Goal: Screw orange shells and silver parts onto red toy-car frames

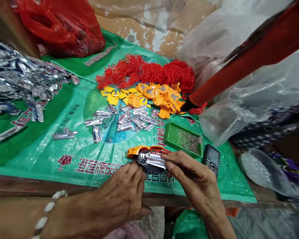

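Workshop — sheeted bench [40, 149], heaped red parts [151, 73], silvery pieces [17, 79]

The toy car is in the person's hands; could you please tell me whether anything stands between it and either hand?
Nothing visible does: the left hand directly touches the toy car, and the right hand touches the silver side panel along the car's near side.

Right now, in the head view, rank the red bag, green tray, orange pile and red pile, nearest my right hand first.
1. Green tray: just beyond the right hand.
2. Orange pile: back, leftward.
3. Red pile: behind orange.
4. Red bag: far back left.
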`<state>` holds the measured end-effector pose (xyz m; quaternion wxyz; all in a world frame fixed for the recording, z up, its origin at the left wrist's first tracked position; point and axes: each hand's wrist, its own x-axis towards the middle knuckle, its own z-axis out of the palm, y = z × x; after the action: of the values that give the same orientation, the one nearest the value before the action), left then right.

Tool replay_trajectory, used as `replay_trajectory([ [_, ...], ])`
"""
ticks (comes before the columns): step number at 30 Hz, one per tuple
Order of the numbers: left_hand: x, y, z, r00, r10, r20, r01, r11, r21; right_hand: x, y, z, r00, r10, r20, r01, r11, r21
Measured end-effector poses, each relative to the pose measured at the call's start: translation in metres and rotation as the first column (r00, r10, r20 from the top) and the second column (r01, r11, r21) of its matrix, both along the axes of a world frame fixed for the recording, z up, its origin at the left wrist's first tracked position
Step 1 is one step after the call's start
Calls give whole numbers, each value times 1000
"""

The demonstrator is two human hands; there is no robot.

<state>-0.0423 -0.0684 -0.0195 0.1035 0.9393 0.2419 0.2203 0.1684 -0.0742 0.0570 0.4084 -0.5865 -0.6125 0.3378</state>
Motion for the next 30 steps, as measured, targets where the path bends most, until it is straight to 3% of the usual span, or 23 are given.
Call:
replay_trajectory([
  [3,-12,22,42,997,-73,32,73,997,-13,3,1,0,1000,12,17,-12,1000,24],
  [6,-11,48,66,995,29,100,-26,999,-36,5,2,0,1000,26,-7,-25,999,39],
  [8,-3,61,62,992,8,126,12,987,-158,4,3,1,1000,26,-5,-26,999,45],
  [12,14,72,36,957,-42,287,159,903,-399,3,4,1,1000,20,-1,-20,998,54],
  [15,18,73,29,941,-41,335,188,888,-421,3,3,2,999,19,-30,-18,999,32],
  [22,17,72,32,927,20,374,180,853,-491,10,-1,9,998,-56,-8,56,998,-34],
  [30,19,73,32,917,17,398,177,877,-447,12,0,8,998,-56,-32,55,997,-51],
])
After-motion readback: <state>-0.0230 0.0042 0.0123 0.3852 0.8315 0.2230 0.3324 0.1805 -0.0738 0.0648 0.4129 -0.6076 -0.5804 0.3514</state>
